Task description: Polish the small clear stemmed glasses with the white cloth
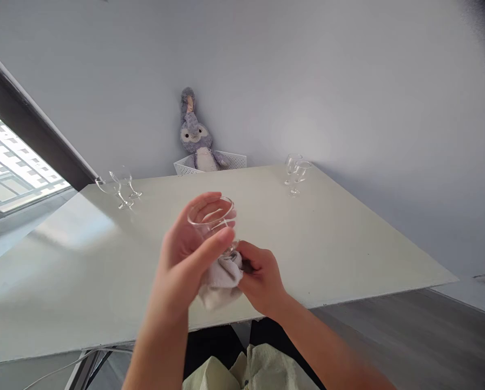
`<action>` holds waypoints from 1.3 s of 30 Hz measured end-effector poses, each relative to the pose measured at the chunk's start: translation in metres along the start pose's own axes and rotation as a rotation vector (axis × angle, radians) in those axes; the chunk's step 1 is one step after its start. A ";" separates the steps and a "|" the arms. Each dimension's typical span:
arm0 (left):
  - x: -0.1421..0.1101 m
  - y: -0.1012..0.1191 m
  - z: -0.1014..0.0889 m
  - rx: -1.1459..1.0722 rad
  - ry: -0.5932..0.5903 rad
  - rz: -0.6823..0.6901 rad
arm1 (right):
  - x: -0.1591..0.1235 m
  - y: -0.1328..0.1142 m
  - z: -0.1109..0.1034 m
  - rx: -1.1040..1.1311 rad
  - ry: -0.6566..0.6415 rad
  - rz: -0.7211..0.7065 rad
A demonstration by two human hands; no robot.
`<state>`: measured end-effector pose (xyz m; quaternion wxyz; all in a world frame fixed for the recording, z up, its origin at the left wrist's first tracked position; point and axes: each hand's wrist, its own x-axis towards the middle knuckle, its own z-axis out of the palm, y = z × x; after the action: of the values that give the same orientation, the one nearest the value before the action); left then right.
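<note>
A clear stemmed glass (215, 221) is held above the near part of the table, its rim tilted up toward me. My left hand (194, 244) wraps around the bowl, thumb on the near side and fingers behind it. Below the bowl, my right hand (262, 276) grips a whitish cloth (222, 276) that is bunched around the lower end of the glass. The cloth hides the foot and most of the stem. The right fingertips are partly hidden behind the cloth.
Two stemmed glasses (120, 187) stand at the table's far left, and two more glasses (297, 173) at the far right. Behind the table's back edge a plush rabbit (194, 135) sits in a white basket (236, 161). The pale table (327, 244) ends close to my lap.
</note>
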<state>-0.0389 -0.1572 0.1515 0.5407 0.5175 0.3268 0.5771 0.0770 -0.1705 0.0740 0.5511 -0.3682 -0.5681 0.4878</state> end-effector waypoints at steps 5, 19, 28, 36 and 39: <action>0.009 0.010 -0.024 -0.198 -0.045 -0.063 | 0.003 -0.016 -0.001 0.399 -0.249 0.164; 0.004 -0.014 -0.011 -0.324 0.414 0.339 | -0.002 0.004 0.012 0.314 0.303 -0.133; 0.000 -0.027 -0.002 -0.389 0.401 0.262 | 0.011 0.004 0.014 0.762 0.105 0.259; -0.006 -0.029 0.006 -0.365 0.383 0.252 | 0.021 0.013 0.002 0.640 0.206 0.322; -0.007 -0.027 0.004 -0.319 0.328 0.281 | 0.025 0.009 -0.004 0.751 0.098 0.404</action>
<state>-0.0280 -0.1591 0.1251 0.4697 0.3657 0.2399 0.7669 0.0764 -0.1439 0.0716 0.5666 -0.2685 -0.2408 0.7409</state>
